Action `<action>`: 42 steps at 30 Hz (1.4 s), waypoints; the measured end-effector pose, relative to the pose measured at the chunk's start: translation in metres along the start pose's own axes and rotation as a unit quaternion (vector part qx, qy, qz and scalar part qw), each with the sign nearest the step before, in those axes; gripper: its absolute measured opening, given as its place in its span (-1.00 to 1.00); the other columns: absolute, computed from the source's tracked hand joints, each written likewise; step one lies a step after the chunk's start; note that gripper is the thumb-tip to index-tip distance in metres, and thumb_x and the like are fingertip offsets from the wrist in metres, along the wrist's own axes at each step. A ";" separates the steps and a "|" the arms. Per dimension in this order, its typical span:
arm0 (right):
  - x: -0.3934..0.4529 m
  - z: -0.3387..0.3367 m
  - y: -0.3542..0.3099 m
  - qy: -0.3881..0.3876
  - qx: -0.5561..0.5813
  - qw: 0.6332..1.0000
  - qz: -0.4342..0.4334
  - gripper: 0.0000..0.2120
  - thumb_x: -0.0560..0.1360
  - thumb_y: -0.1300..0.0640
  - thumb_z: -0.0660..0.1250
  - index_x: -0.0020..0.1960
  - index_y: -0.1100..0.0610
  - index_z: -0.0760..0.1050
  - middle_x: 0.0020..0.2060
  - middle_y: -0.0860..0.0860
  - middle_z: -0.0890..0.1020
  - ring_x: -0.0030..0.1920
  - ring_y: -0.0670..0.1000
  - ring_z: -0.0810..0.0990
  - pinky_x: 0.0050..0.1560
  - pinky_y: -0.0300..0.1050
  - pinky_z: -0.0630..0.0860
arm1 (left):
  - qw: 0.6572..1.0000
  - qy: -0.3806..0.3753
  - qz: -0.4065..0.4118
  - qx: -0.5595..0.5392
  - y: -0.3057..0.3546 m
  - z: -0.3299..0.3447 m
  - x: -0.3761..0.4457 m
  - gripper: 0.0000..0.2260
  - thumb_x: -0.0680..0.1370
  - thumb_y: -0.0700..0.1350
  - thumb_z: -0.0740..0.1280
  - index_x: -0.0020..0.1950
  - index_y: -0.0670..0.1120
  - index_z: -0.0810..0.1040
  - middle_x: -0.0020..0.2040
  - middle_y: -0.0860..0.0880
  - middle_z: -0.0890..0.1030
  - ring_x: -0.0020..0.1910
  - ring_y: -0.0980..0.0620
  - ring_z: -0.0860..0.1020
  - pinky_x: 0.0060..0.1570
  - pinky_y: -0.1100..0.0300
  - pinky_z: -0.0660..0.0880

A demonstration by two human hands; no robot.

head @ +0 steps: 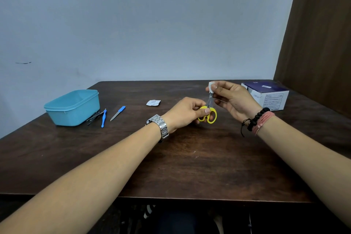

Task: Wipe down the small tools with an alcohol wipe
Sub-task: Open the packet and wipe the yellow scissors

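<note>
My left hand (185, 113) grips small scissors (209, 112) by their yellow handles, blades pointing up and away. My right hand (233, 99) pinches a white alcohol wipe (210, 87) around the blade tips. Both hands are held just above the dark wooden table (190, 157), right of centre. To the left lie a blue-handled cuticle tool (103, 118), a blue-handled nail file (118, 113) and some thin metal tools (94, 117) beside the tub.
A light blue plastic tub (73, 107) stands at the table's left. A torn white wipe wrapper (153, 102) lies at mid-table. A purple and white box (267, 97) sits at the far right, near a brown curtain (319, 43).
</note>
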State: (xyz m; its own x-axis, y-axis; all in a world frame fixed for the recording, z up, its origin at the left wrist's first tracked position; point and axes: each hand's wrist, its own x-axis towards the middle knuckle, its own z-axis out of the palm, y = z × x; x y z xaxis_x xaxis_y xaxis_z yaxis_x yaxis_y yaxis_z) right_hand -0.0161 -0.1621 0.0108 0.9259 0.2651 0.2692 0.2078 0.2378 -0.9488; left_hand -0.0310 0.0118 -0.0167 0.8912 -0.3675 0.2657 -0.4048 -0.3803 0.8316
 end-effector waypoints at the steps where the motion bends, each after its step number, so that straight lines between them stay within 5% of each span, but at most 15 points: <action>1: 0.001 0.000 0.000 0.006 0.000 1.000 -0.003 -0.82 0.35 0.06 0.42 -0.07 0.09 0.59 -0.19 -0.05 0.72 -0.26 -0.17 0.57 -0.22 -0.32 0.49 | 1.000 -0.001 0.002 0.001 0.001 0.000 0.000 -0.80 0.59 -0.11 0.33 -0.02 -0.25 0.60 -0.23 -0.06 0.59 -0.21 0.03 0.50 -0.19 0.19 0.51; 6: 0.004 -0.003 0.000 0.045 0.021 0.998 -0.024 -0.97 0.49 0.18 0.37 -0.07 0.10 0.58 -0.23 -0.05 0.71 -0.30 -0.17 0.54 -0.24 -0.33 0.47 | 1.000 -0.004 0.011 0.007 0.003 -0.001 -0.001 -0.90 0.58 -0.10 0.33 -0.10 -0.06 0.62 -0.24 -0.02 0.61 -0.24 0.12 0.52 -0.16 0.19 0.52; 12: 0.007 -0.013 -0.003 0.097 0.087 0.991 -0.028 -0.93 0.53 0.22 0.33 -0.03 0.08 0.55 -0.22 -0.05 0.71 -0.30 -0.17 0.59 -0.30 -0.35 0.48 | 1.000 0.008 0.005 0.018 0.000 -0.001 0.000 -0.87 0.58 -0.09 0.34 -0.09 -0.11 0.63 -0.25 -0.03 0.61 -0.29 0.13 0.48 -0.18 0.21 0.48; 23: 0.004 -0.001 0.007 0.014 -0.007 0.999 0.028 -0.86 0.52 0.20 0.35 0.06 0.16 0.60 -0.15 -0.02 0.72 -0.26 -0.17 0.62 -0.22 -0.35 0.52 | 1.000 0.026 -0.002 0.005 0.000 -0.003 -0.001 -0.81 0.58 -0.08 0.34 -0.06 -0.19 0.64 -0.23 -0.08 0.63 -0.28 0.10 0.49 -0.16 0.20 0.45; 27: 0.003 -0.002 0.004 0.048 -0.008 0.999 0.004 -0.94 0.50 0.20 0.37 -0.04 0.11 0.61 -0.22 -0.04 0.72 -0.29 -0.18 0.61 -0.26 -0.35 0.50 | 0.999 0.012 -0.002 0.030 0.002 -0.002 -0.001 -0.89 0.58 -0.05 0.34 -0.09 0.00 0.64 -0.27 0.04 0.64 -0.32 0.18 0.50 -0.19 0.26 0.44; 35: 0.007 -0.011 0.001 0.118 0.038 0.992 -0.038 -0.92 0.52 0.26 0.35 -0.02 0.13 0.58 -0.30 -0.08 0.69 -0.32 -0.19 0.57 -0.28 -0.37 0.50 | 1.000 0.019 -0.015 0.007 0.000 -0.002 0.000 -0.86 0.59 -0.08 0.33 -0.07 -0.09 0.64 -0.20 -0.05 0.64 -0.24 0.08 0.52 -0.14 0.12 0.55; 42: 0.002 0.001 0.004 0.024 -0.253 0.956 -0.148 -0.90 0.45 0.29 0.43 -0.11 0.11 0.63 -0.18 -0.03 0.69 -0.21 -0.13 0.62 -0.15 -0.27 0.56 | 0.995 0.055 -0.027 -0.085 0.002 -0.003 -0.001 -0.89 0.60 -0.16 0.31 0.00 -0.16 0.62 -0.10 -0.14 0.64 -0.13 0.05 0.54 -0.17 0.25 0.53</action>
State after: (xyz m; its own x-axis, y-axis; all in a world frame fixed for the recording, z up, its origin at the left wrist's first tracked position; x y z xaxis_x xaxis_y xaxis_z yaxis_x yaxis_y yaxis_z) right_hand -0.0135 -0.1599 0.0073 0.8140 0.2104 0.5414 0.5774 -0.1909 -0.7938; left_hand -0.0325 0.0135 -0.0137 0.9317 -0.2515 0.2622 -0.3234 -0.2454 0.9139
